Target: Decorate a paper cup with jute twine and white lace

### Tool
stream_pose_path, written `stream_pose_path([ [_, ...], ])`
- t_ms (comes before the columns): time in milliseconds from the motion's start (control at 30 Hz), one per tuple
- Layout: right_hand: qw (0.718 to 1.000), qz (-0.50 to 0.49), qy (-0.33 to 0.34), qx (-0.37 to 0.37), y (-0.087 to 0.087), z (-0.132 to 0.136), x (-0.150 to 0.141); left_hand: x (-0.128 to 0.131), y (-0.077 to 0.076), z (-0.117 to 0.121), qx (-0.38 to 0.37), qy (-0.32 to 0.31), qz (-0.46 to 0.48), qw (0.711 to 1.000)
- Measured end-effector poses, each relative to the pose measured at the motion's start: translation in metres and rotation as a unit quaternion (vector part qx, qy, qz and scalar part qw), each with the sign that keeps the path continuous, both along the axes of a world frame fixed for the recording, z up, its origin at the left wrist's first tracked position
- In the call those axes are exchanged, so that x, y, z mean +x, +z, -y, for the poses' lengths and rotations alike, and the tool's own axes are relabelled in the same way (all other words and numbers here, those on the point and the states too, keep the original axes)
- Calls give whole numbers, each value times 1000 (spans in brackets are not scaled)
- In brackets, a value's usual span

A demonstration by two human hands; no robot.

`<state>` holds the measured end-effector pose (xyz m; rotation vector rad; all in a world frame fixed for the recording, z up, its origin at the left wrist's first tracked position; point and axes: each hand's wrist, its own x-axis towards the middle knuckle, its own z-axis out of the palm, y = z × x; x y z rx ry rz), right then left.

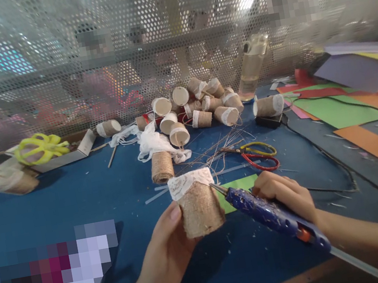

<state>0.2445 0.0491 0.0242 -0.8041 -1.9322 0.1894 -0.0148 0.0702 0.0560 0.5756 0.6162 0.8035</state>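
Note:
My left hand (169,245) is closed around a twine-wrapped cup (203,209), tilted slightly, with a white lace band (190,181) along its upper edge. In my right hand (287,192) is a blue glue gun (267,213), speckled with dried bits, a glue stick (360,262) jutting from its back end. The gun's metal nozzle points at the right side of the cup, by the lace; whether it touches cannot be made out. Just beyond the cup lie a roll of twine (162,167) and a bunched strip of white lace (154,142).
Several twine-wrapped cups (201,118) are heaped at the back against a perforated metal screen (173,32). Scissors (259,156) with red and yellow handles lie mid-table. Coloured paper (344,107), a bottle (252,67) and a black cable (322,152) occupy the right; yellow loops (42,148) sit left.

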Motion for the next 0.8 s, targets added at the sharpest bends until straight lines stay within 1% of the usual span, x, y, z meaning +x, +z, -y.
stream_pose_path([
  [100, 1000, 8, 8, 3, 0, 1, 1, 2, 1, 1, 4, 4, 2, 1000],
  [300, 999, 35, -3, -11, 0, -2, 1, 5, -2, 3, 12, 35, -4, 999],
  [400, 999, 34, -7, -22, 0, -2, 1, 4, -4, 2, 11, 23, 17, 1000],
  [533, 1000, 22, -10, 0, -1, -1, 1, 4, -7, -1, 32, 5, 50, 998],
  [633, 1000, 20, -4, 5, -1, -1, 1, 3, -9, -1, 32, 2, 57, 998],
  [800, 999, 40, -1, -7, 0, 0, 2, 2, -7, -1, 35, -3, 71, 997],
])
